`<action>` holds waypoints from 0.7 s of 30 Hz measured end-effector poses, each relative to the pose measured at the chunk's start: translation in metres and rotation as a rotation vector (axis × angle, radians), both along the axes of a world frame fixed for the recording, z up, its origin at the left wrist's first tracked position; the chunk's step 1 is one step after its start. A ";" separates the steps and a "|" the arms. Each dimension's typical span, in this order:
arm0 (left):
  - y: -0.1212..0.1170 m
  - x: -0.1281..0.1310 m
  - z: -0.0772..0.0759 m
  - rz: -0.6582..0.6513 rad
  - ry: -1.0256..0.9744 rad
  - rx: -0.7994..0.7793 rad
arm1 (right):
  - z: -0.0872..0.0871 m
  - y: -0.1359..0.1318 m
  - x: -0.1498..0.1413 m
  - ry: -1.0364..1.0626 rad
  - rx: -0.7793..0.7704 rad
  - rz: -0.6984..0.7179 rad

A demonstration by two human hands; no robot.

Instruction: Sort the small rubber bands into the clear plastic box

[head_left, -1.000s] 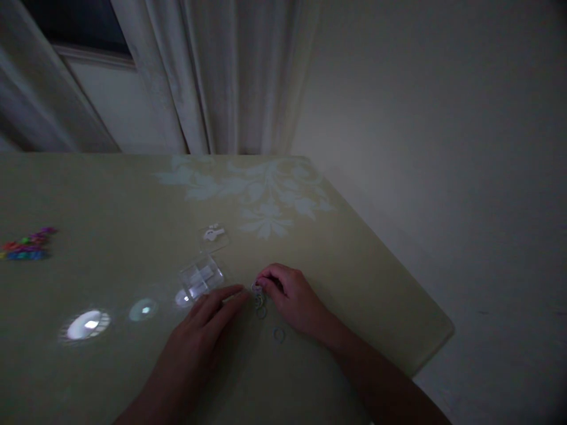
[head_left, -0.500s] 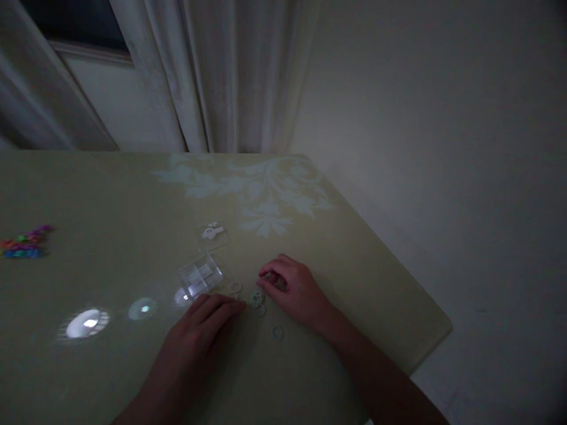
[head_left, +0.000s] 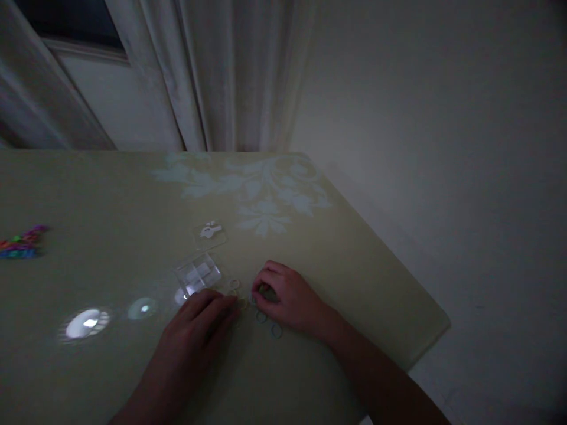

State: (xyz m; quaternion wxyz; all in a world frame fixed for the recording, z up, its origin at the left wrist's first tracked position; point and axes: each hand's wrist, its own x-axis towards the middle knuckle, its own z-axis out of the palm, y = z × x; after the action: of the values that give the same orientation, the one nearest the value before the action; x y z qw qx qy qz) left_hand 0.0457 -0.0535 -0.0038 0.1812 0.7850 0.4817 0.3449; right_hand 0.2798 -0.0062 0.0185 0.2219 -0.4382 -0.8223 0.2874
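Worktop (head_left: 354,277): one, pale and glossy; bounded at the back by a straight edge beneath the curtains, at the right by a slanting edge running to a rounded near corner. Widest room for moving to the right of the right forearm and across the left half.
Curtains (head_left: 212,77): hanging in pale folds behind the far edge.
Floral pattern (head_left: 263,189): pale, along the far right part of the surface.
Left hand (head_left: 192,330): palm down, about half open, fingers loosely bent, tips down beside the rings; cannot tell if gripping any.
Right hand (head_left: 287,295): curled, thumb and forefinger tips close together at a pale ring; cannot tell if pinched.
Clear box (head_left: 214,270): one, divided into compartments, lying just beyond the left hand.
Coloured pile (head_left: 20,245): one, near the left border of view; pieces too blurred to count.
Clear flat piece (head_left: 217,242): one, just beyond the box, bearing a white shape (head_left: 210,229).
Rings (head_left: 276,330): two distinct below the right fingertips, several more between the hands; exact total not readable.
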 end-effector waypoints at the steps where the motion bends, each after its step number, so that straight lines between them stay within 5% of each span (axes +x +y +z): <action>1: 0.000 0.000 0.001 -0.004 0.006 0.002 | 0.001 0.000 -0.001 0.020 -0.008 -0.016; 21: 0.000 0.002 0.016 0.081 -0.112 -0.135 | 0.008 -0.002 -0.002 0.230 -0.144 -0.070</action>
State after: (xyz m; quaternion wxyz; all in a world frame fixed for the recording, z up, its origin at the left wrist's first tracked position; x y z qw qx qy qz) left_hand 0.0475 -0.0532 0.0123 0.2463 0.7305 0.5242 0.3619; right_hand 0.2775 -0.0078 0.0267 0.2927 -0.4455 -0.7528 0.3862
